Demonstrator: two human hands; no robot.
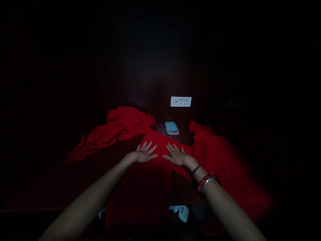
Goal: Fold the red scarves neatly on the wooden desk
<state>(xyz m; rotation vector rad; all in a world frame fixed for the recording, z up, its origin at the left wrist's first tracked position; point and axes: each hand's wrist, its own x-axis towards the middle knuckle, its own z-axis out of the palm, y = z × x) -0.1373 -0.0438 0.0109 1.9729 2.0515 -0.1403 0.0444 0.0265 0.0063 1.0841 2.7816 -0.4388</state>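
Note:
A red fringed scarf [147, 180] lies spread over the dark table, its fringed end hanging past the front edge. My left hand [144, 154] rests flat on it, fingers spread, with a ring on one finger. Mirroring it, my right hand [175, 155] lies palm down on the same red cloth, fingers apart, with bracelets [207, 182] on the wrist. Neither hand grips anything. To the right, more red cloth [220, 157] spreads out and drapes over the front edge; whether it is one piece with the scarf I cannot tell.
Another red fringed scarf [125, 124] lies crumpled at the back left. A phone [172, 128] with a lit screen lies behind my hands, below a white wall socket [181, 101]. Under the table edge a white object [184, 213] shows. The surroundings are very dark.

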